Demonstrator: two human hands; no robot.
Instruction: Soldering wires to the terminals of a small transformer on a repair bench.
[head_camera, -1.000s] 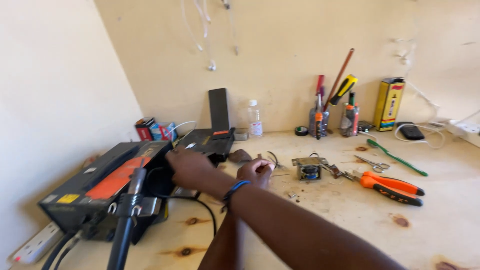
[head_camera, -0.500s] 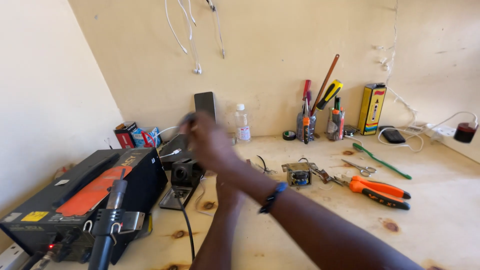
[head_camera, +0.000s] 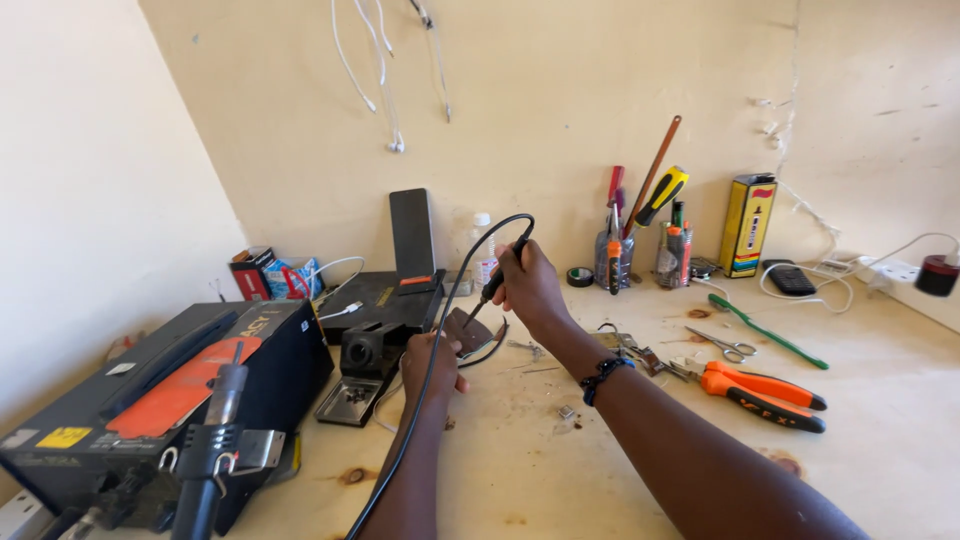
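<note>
My right hand grips a black soldering iron like a pen, its cable looping down toward me. The tip points down-left at a small dark flat piece lying on the wooden bench. My left hand is closed at the near edge of that piece, seemingly pinching it; what exactly it holds is hidden by the fingers. A beaded bracelet sits on my right wrist.
A black station box with an orange label and a hot-air handle stand at left. The iron stand is beside my left hand. Orange pliers, scissors, a green brush, tool cups and a yellow can lie to the right.
My right hand has risen from the station area and now holds the soldering iron over the dark piece. The left hand has come forward to the piece. The view has tilted slightly.
</note>
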